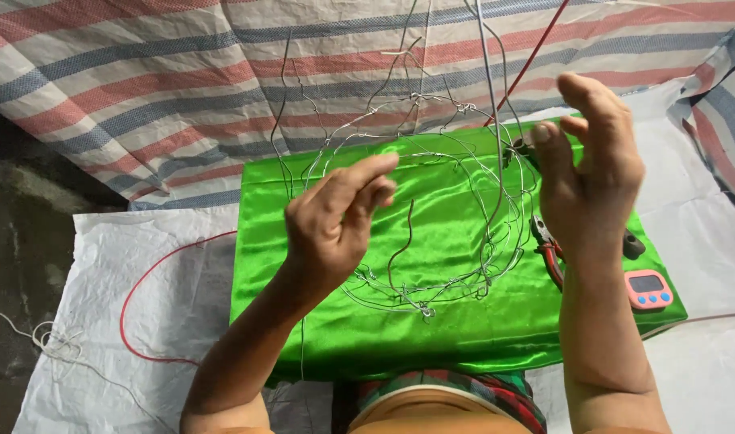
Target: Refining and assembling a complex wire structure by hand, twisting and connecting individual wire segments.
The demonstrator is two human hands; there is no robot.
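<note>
A frame of thin silver wire stands on a shiny green cloth, with loops at its base and strands rising upward. My left hand is raised in front of the frame's left side, fingers pinched together on a short curved piece of wire that hangs below them. My right hand is lifted at the frame's right side, fingers curled and apart, touching the upper strands near a dark tool tip.
Red-handled pliers lie on the cloth behind my right wrist. A small pink digital timer sits at the cloth's right edge. A red cord loops over white sacking at left. A striped tarp hangs behind.
</note>
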